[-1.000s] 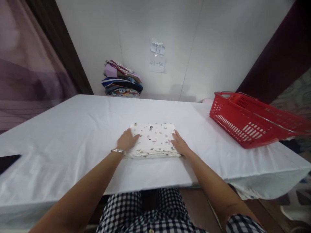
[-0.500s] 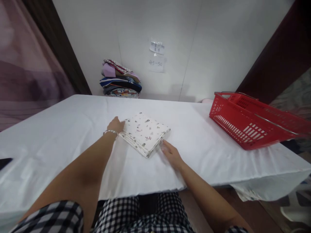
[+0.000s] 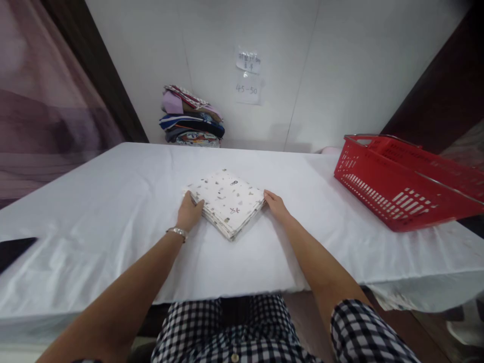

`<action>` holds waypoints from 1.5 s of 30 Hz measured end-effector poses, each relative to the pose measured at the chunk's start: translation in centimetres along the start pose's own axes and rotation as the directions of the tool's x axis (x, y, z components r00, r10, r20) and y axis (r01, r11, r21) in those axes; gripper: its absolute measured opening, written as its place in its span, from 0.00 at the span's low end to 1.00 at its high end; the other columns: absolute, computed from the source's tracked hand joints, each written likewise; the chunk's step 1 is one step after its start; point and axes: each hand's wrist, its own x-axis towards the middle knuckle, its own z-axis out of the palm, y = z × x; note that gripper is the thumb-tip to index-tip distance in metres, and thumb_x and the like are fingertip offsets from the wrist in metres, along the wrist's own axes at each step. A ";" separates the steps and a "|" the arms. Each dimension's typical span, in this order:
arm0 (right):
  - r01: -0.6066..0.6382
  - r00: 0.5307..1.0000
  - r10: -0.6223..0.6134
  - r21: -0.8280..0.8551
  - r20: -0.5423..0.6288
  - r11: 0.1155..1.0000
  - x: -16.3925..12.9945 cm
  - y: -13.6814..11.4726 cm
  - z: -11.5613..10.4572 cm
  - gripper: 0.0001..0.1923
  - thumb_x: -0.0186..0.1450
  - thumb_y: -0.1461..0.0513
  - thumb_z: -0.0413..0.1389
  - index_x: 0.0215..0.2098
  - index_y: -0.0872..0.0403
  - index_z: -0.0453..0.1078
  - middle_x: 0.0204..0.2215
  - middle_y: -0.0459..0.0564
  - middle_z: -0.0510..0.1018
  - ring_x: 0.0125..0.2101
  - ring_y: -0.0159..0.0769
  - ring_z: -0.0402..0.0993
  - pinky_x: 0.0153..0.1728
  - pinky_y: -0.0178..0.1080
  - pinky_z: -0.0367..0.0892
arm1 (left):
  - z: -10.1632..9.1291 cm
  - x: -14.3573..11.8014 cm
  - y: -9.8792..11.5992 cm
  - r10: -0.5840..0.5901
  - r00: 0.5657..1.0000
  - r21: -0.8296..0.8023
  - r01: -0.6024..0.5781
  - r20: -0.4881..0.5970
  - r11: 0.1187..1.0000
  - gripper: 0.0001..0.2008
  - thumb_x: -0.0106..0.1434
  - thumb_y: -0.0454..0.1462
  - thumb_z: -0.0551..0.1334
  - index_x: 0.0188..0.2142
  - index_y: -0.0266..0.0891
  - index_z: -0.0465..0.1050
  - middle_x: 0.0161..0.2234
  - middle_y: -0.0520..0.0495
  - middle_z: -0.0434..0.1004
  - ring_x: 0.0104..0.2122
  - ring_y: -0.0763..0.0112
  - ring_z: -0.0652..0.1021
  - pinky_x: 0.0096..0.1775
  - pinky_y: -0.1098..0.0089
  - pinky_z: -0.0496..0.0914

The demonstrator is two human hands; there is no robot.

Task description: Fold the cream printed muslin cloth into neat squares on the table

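My left hand (image 3: 190, 210) rests against the left corner of the folded printed cloth (image 3: 226, 200), fingers curled over its edge in a loose hold. My right hand (image 3: 276, 205) lies nearly flat, fingertips touching the cloth's right corner; it grips nothing.

The cloth sits at the centre of the frame on the white-covered bench (image 3: 94, 201), turned so that one corner points toward me. One second ago it lay square to the bench edge with both my hands at its sides. Half a second ago it was already rotated and my right hand lay apart from it. Both hands are now back in contact, bracketing the folded stack.

A red basket (image 3: 397, 181) stands at the right of the frame, well apart. A pile of folded clothes (image 3: 191, 118) sits against the wall, upper centre-left.
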 end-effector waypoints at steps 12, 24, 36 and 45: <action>0.269 0.961 -0.269 -0.011 -0.061 0.963 -8.9 -0.4 0.9 0.16 0.63 0.53 0.49 0.33 0.54 0.74 0.35 0.51 0.77 0.37 0.38 0.72 0.36 0.38 0.67 | -2.8 -2.7 -2.6 -0.077 0.996 -0.332 0.058 -0.045 0.941 0.22 0.61 0.45 0.57 0.51 0.36 0.70 0.45 0.43 0.77 0.45 0.65 0.76 0.49 0.64 0.69; 0.459 0.888 -0.431 -0.314 0.159 0.831 -9.7 0.0 2.0 0.17 0.64 0.52 0.50 0.46 0.48 0.74 0.46 0.52 0.74 0.49 0.42 0.67 0.52 0.47 0.63 | -3.5 -11.7 -2.4 0.562 0.826 0.044 -0.563 0.036 0.825 0.13 0.62 0.45 0.57 0.40 0.44 0.77 0.44 0.46 0.77 0.48 0.62 0.73 0.52 0.58 0.64; 0.471 0.882 -0.428 -0.390 0.195 0.791 -10.2 -0.5 1.9 0.19 0.68 0.55 0.44 0.45 0.49 0.74 0.44 0.51 0.75 0.48 0.41 0.66 0.52 0.45 0.64 | -3.8 -11.6 -2.1 0.552 0.833 0.094 -0.554 0.044 0.828 0.15 0.66 0.43 0.52 0.36 0.43 0.77 0.40 0.47 0.78 0.46 0.64 0.73 0.52 0.60 0.63; 0.555 0.831 -0.521 -0.350 0.194 0.755 -10.2 -0.1 1.6 0.16 0.67 0.56 0.48 0.45 0.50 0.74 0.43 0.52 0.75 0.46 0.40 0.68 0.49 0.42 0.66 | -3.4 -11.8 -3.1 0.615 0.788 0.094 -0.610 -0.027 0.787 0.13 0.61 0.46 0.59 0.41 0.44 0.76 0.42 0.47 0.78 0.46 0.62 0.73 0.52 0.59 0.63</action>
